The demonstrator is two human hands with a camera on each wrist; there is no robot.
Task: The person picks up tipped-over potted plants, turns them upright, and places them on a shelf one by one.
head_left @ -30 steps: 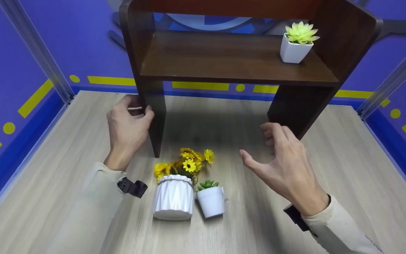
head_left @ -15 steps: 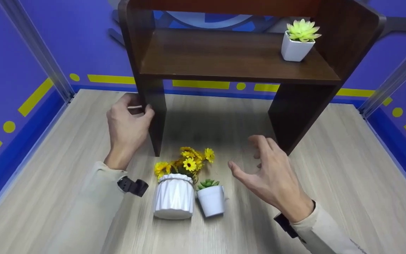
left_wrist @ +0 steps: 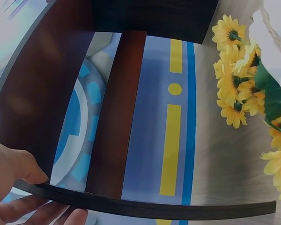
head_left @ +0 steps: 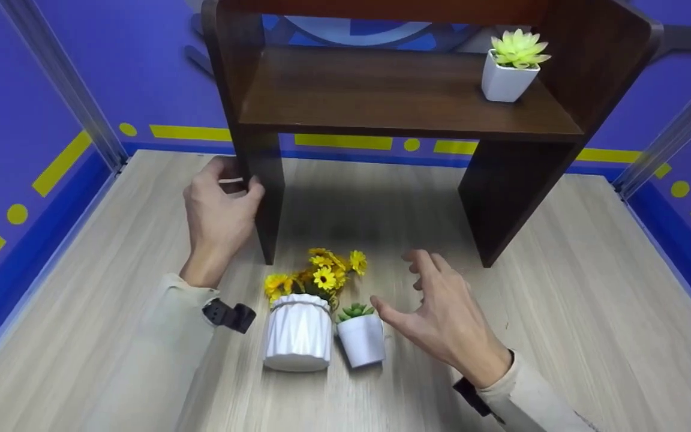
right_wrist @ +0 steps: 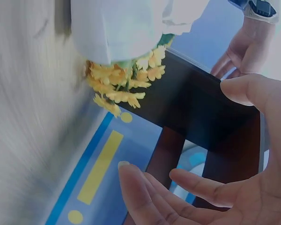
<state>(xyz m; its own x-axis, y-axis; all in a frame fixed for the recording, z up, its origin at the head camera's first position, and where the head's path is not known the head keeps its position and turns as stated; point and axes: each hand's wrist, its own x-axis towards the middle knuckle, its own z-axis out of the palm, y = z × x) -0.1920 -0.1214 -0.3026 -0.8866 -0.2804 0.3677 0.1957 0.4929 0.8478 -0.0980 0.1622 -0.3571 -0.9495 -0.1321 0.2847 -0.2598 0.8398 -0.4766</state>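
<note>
My left hand point(head_left: 219, 210) pinches the front edge of the left side panel of a dark brown wooden shelf point(head_left: 369, 90). In the left wrist view, the thumb point(left_wrist: 30, 168) is on the inner face and the fingers are on the outer one. My right hand point(head_left: 447, 312) is held with spread, slightly bent fingers just right of a small white pot point(head_left: 362, 341) with a green succulent, and holds nothing. Beside that pot, a larger white ribbed pot point(head_left: 299, 336) of yellow flowers point(head_left: 324, 277) lies with its blooms toward the shelf.
On the shelf board's right end stands a square white pot point(head_left: 507, 79) with a pale green succulent. The shelf stands on a light wood-grain table point(head_left: 591, 288). Blue panels point(head_left: 27, 108) with yellow marks enclose the back and sides.
My right hand has moved left and toward me, from near the shelf's right side panel to beside the small succulent pot. The left hand keeps its hold on the shelf.
</note>
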